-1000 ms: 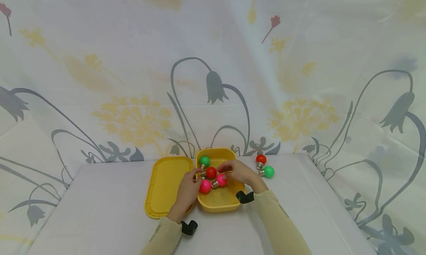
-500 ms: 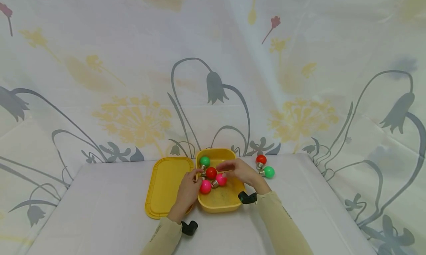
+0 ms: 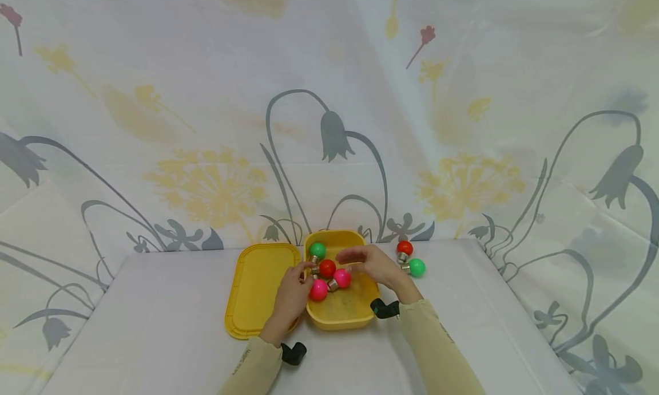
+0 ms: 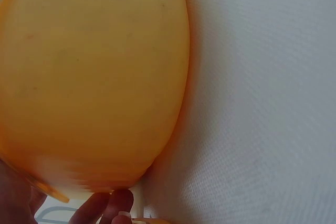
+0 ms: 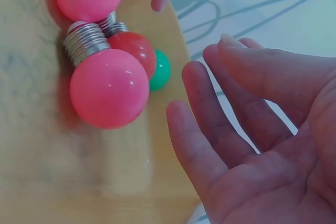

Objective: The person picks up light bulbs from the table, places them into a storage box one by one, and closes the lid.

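A yellow plastic box (image 3: 340, 326) stands on the table with several coloured light bulbs lying inside. Among them are a green bulb (image 3: 317, 249), a red bulb (image 3: 327, 268) and two pink bulbs, one pink bulb (image 3: 318, 290) near the left wall and another pink bulb (image 5: 110, 88) nearer the middle. My left hand (image 3: 290, 295) grips the box's left wall, fingertips (image 4: 121, 203) against the outside in the left wrist view. Over the box's right side hovers my right hand (image 3: 378, 269), fingers spread and relaxed, holding nothing, apart from the bulbs.
A flat yellow lid (image 3: 259, 292) lies left of the box, partly beneath the left forearm. To the right are a red bulb (image 3: 404, 248) and a green bulb (image 3: 417, 267), close together on the table. A flower-printed sheet (image 3: 329, 172) rises behind.
My right hand has drawn slightly away from the pink and red bulbs, with its fingers straighter. The left hand, the box and the bulbs have stayed put.
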Demonstrator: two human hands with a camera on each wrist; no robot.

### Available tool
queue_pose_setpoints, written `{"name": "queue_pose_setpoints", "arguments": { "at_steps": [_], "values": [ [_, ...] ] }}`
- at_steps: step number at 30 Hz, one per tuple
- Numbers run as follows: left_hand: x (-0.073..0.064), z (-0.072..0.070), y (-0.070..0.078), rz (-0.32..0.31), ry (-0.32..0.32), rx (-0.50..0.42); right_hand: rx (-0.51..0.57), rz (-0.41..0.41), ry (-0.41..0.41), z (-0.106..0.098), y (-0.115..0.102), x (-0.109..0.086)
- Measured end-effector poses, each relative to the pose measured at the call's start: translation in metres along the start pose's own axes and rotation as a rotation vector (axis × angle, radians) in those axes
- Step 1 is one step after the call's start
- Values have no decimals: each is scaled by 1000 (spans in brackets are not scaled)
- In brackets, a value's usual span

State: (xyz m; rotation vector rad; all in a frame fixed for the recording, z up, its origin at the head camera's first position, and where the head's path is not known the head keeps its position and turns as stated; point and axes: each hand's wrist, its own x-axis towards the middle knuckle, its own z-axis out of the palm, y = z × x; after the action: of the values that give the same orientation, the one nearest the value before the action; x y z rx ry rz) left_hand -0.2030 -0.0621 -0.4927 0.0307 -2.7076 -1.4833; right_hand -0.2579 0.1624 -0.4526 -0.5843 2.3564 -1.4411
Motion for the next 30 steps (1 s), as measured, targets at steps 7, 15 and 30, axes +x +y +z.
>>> {"name": "queue_pose_setpoints", "arguments": {
  "at_steps": [7, 15, 30],
  "values": [
    [0, -1, 1, -16, -10, -1, 20, 7, 27, -4, -4, -4],
    [0, -1, 1, -2, -6, 5, 43, -18, 48, -12, -7, -11],
    [0, -1, 2, -12, 1, -1, 64, -35, 147, -29, 2, -20]
  ]
}}
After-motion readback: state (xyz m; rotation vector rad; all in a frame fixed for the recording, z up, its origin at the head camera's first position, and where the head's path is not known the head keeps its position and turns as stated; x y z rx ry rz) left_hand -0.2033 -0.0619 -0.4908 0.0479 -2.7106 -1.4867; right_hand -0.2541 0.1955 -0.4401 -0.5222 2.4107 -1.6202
